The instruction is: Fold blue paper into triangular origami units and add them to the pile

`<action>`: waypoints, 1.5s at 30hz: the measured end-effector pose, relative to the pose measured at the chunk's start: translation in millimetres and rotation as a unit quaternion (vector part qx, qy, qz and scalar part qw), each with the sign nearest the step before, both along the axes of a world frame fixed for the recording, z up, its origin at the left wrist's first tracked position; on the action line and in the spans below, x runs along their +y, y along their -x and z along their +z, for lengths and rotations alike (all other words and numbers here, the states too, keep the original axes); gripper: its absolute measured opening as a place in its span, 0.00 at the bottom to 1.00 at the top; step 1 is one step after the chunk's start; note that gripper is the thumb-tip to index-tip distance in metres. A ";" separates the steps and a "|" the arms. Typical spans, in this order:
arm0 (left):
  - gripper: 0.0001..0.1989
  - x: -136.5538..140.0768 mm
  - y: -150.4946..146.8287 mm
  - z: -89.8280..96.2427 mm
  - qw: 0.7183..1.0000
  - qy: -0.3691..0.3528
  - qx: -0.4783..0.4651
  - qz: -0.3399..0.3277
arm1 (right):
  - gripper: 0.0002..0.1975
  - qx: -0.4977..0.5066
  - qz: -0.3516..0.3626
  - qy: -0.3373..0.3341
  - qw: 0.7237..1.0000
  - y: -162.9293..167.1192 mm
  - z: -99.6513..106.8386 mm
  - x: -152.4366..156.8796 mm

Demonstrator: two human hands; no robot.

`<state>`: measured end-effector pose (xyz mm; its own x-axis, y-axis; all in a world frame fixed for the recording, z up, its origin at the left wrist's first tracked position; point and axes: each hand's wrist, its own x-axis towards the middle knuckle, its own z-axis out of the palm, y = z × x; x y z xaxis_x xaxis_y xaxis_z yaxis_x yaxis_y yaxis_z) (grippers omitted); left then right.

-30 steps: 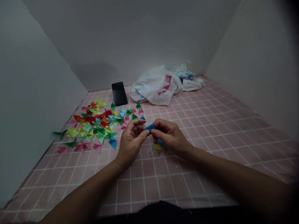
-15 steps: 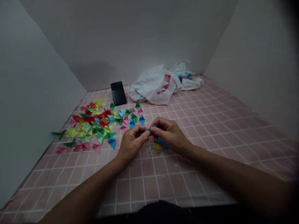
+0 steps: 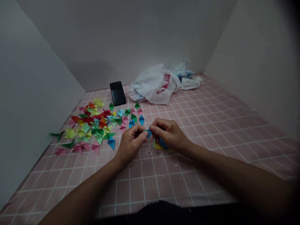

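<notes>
Between my two hands is a small folded piece of blue paper. My left hand pinches its left side between thumb and fingers. On its right side, the thumb and forefinger of my right hand are closed at the edge. Beneath my right hand lie flat paper sheets, yellow and blue, partly covered by the hand. Many folded paper cranes in red, green, yellow, pink and blue are spread to the left. A blue folded crane lies nearest my left wrist.
A black phone leans at the back, behind the cranes. To its right sits a crumpled white plastic bag with red print, beside more wrapping. A pink checked cloth covers the table, with pale walls around it.
The blue paper has turned from a thin edge to show more of its face. My fingers have shifted slightly on it, and the whole view has moved a little.
</notes>
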<state>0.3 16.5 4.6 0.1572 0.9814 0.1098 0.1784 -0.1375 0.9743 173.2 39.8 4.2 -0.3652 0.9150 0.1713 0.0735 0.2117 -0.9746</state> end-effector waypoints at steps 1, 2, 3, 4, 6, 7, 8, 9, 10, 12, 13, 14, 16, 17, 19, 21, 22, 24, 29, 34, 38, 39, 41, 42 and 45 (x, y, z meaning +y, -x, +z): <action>0.10 -0.2 0.1 0.3 1.000 0.001 0.001 -0.004 | 0.14 -0.019 -0.010 -0.023 0.999 -0.2 1.2 -0.9; 0.10 -0.4 0.2 0.5 1.000 0.003 -0.001 -0.009 | 0.15 -0.037 -0.018 -0.044 0.998 -0.7 2.0 -1.5; 0.10 -0.5 0.4 0.6 1.000 0.006 -0.006 -0.011 | 0.17 -0.048 -0.023 -0.057 0.997 -1.4 2.5 -1.5; 0.10 -0.5 0.5 0.5 1.000 0.008 -0.013 -0.011 | 0.18 -0.051 -0.027 -0.058 0.997 -2.3 2.6 -0.8; 0.10 0.0 1.0 -0.1 1.000 0.016 -0.023 -0.006 | 0.19 -0.028 -0.031 -0.026 0.999 -4.4 2.1 2.3; 0.10 0.5 1.3 -0.5 0.999 0.019 -0.029 0.000 | 0.20 -0.005 -0.036 -0.003 0.999 -5.4 1.7 4.4; 0.10 1.0 1.5 -1.0 0.999 0.021 -0.035 0.004 | 0.20 0.017 -0.040 0.011 0.999 -6.2 1.4 6.4; 0.10 1.5 1.8 -1.5 0.999 0.022 -0.039 0.007 | 0.20 0.035 -0.043 0.017 0.998 -6.7 1.2 8.1; 0.10 2.0 1.9 -1.9 0.999 0.022 -0.042 0.008 | 0.21 0.045 -0.035 0.022 0.998 -6.7 1.1 9.1; 0.10 2.6 1.8 -2.4 0.999 0.020 -0.038 0.004 | 0.21 0.050 -0.001 0.038 0.998 -5.3 0.8 8.9; 0.10 2.8 1.5 -2.7 0.999 0.019 -0.031 -0.001 | 0.20 0.046 0.022 0.051 0.997 -4.2 0.5 7.7; 0.11 2.9 1.2 -3.0 0.999 0.018 -0.026 -0.006 | 0.20 0.039 0.038 0.062 0.997 -2.8 0.1 6.1; 0.11 3.2 0.7 -3.6 0.999 0.018 -0.024 -0.019 | 0.19 0.019 0.049 0.067 0.996 -0.6 -0.6 2.8; 0.12 3.3 0.5 -3.9 0.999 0.019 -0.024 -0.026 | 0.19 0.009 0.043 0.059 0.997 0.1 -0.8 1.4; 0.12 3.6 0.7 -4.2 0.999 0.025 -0.025 -0.041 | 0.18 -0.014 0.020 0.027 0.999 0.5 -0.2 -0.4; 0.13 3.5 1.2 -3.7 0.998 0.034 -0.027 -0.050 | 0.18 -0.033 0.001 -0.003 0.999 -0.1 1.5 -1.4; 0.13 3.2 1.4 -3.3 0.997 0.038 -0.029 -0.053 | 0.19 -0.038 -0.004 -0.012 0.999 -0.6 2.5 -1.7; 0.13 2.2 1.4 -2.0 0.997 0.040 -0.039 -0.055 | 0.20 -0.039 -0.006 -0.013 0.999 -1.5 4.3 -2.2; 0.15 0.2 0.3 -0.2 0.996 0.039 -0.055 -0.054 | 0.22 -0.015 0.014 0.049 0.999 -2.1 3.5 -2.4; 0.15 2.4 -0.1 -5.2 0.998 0.028 -0.039 -0.050 | 0.22 -0.048 -0.012 -0.008 0.999 -2.0 0.1 0.3; 0.14 4.0 -0.5 -8.8 0.996 0.047 -0.054 -0.057 | 0.21 -0.073 -0.027 -0.066 0.995 -1.6 -1.1 2.0; 0.14 3.8 -0.6 -8.7 0.996 0.046 -0.052 -0.053 | 0.20 -0.058 -0.017 -0.043 0.997 -1.2 -1.7 2.1; 0.15 3.0 -0.7 -8.0 0.998 0.030 -0.048 -0.037 | 0.19 -0.012 0.009 0.024 1.000 0.0 -3.3 2.2; 0.16 2.7 -0.8 -7.8 0.998 0.023 -0.044 -0.028 | 0.17 0.011 0.026 0.053 0.998 0.5 -4.2 2.4; 0.16 2.9 -1.6 -9.2 0.998 0.032 -0.035 -0.031 | 0.16 0.014 0.046 0.077 0.996 1.3 -6.4 3.6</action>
<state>1.8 19.4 -4.5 0.2111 0.9757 0.0595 0.1019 -0.0825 0.9914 171.9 43.4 -2.3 -0.4459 0.8941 0.0428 0.0337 0.0646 -0.9973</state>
